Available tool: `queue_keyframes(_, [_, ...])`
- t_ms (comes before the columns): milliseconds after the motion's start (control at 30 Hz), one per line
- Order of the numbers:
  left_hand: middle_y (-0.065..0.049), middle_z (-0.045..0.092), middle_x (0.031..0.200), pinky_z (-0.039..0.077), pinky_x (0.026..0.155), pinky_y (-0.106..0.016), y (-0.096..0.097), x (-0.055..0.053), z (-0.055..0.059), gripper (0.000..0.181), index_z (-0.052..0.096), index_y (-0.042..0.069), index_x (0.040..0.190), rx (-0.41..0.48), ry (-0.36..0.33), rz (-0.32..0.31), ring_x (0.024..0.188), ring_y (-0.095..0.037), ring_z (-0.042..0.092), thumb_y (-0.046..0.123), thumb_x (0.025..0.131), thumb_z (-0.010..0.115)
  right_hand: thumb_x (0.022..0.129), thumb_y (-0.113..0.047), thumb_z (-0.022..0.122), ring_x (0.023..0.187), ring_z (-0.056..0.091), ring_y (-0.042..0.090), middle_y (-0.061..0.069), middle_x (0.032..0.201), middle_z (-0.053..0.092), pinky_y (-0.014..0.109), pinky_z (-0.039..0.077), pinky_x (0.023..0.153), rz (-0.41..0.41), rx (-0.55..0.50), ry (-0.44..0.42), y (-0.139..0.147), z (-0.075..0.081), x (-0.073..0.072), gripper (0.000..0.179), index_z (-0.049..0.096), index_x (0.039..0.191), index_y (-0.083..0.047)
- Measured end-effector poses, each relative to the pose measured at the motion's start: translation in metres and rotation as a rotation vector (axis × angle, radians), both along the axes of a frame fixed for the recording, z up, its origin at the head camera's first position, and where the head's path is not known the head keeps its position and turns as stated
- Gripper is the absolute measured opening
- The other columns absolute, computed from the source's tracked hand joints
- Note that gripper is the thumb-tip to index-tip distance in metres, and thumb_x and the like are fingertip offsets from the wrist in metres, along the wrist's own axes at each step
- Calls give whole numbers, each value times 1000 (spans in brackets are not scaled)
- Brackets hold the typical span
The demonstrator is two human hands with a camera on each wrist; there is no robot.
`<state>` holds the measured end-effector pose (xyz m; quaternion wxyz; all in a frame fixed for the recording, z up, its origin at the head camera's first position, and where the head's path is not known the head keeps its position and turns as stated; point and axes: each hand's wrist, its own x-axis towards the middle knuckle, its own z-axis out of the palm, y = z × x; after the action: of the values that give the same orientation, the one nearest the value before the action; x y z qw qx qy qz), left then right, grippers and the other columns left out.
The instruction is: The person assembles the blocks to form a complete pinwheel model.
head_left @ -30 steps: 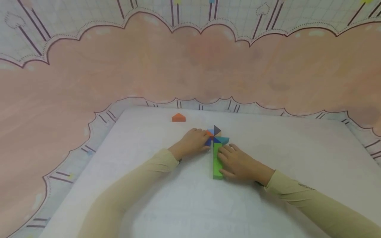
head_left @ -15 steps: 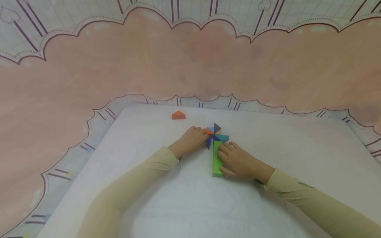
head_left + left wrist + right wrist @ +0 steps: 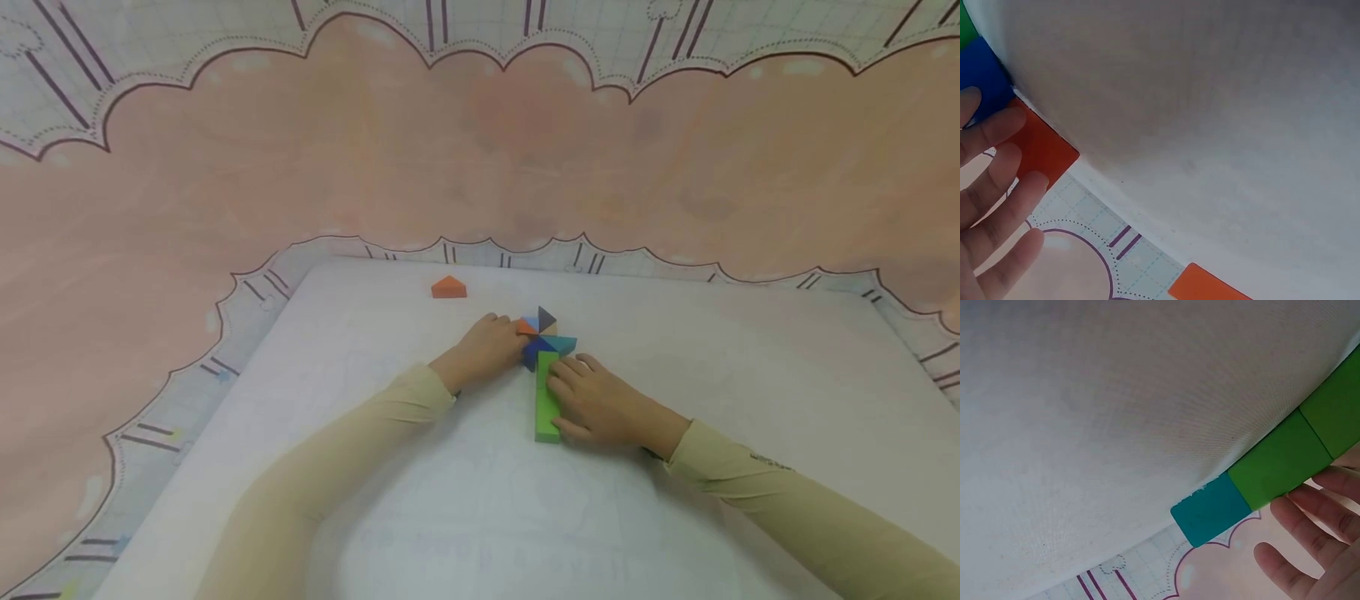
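Note:
Several triangular blocks meet in a pinwheel on the white surface, among them an orange block (image 3: 526,327), a dark block (image 3: 546,318), a teal block (image 3: 564,342) and a dark blue block (image 3: 541,344). My left hand (image 3: 487,345) lies at the pinwheel's left side. In the left wrist view its fairly straight fingertips (image 3: 1015,117) touch the orange and blue blocks. Two green blocks (image 3: 547,414) form a column below the pinwheel. My right hand (image 3: 596,402) rests along their right side, its extended fingertips (image 3: 1282,507) against a green block in the right wrist view.
Beyond my left hand, a separate orange triangular block (image 3: 448,288) lies near the back of the white surface (image 3: 420,517). A pink cloth (image 3: 450,158) with cloud-shaped edging surrounds it at the back and left.
The dark blue block, turned outward half a second ago, now sits up against the pinwheel. My left fingers shifted slightly with it. My right hand and the green blocks stay in place.

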<state>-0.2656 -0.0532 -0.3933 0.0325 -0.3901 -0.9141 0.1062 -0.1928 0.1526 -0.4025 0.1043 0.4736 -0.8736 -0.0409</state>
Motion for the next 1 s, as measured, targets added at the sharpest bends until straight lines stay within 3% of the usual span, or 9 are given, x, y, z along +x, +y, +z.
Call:
queue_keyframes(333, [-4,70,97,50,80,-32,-2,-3,-5,23,68,15,107,-53,80,-15,84,-19,63,29,93,56,91,-44,50,112,52,28,11,116,55,45,42,96,2,11,9,-2,2,0,45,53,112,-5])
queue_keyframes(500, [-3,70,91,50,74,-29,-2,-4,-7,21,69,15,103,-74,86,-23,79,-18,62,27,93,55,91,-44,49,113,52,28,12,116,55,45,41,98,-7,20,-5,-2,2,0,45,52,112,-5])
queue_keyframes(733, [-3,69,85,51,75,-28,3,-5,-10,22,71,14,101,-93,114,-49,75,-17,60,28,93,55,90,-44,50,112,53,28,12,116,55,44,42,97,-12,17,-1,-1,1,0,45,52,112,-5])
queue_keyframes(900, [-4,68,84,49,73,-29,-5,-5,3,20,70,13,99,-86,83,-42,75,-18,59,25,93,54,91,-45,49,113,52,28,12,118,55,45,42,98,-20,22,-21,-1,-1,1,46,52,114,-5])
queue_keyframes(1000, [-7,67,97,48,83,-34,-20,-15,20,23,64,11,107,-52,26,11,88,-23,60,25,94,51,91,-45,49,114,52,28,12,118,55,45,42,98,-20,18,-22,-2,-1,0,46,52,114,-5])
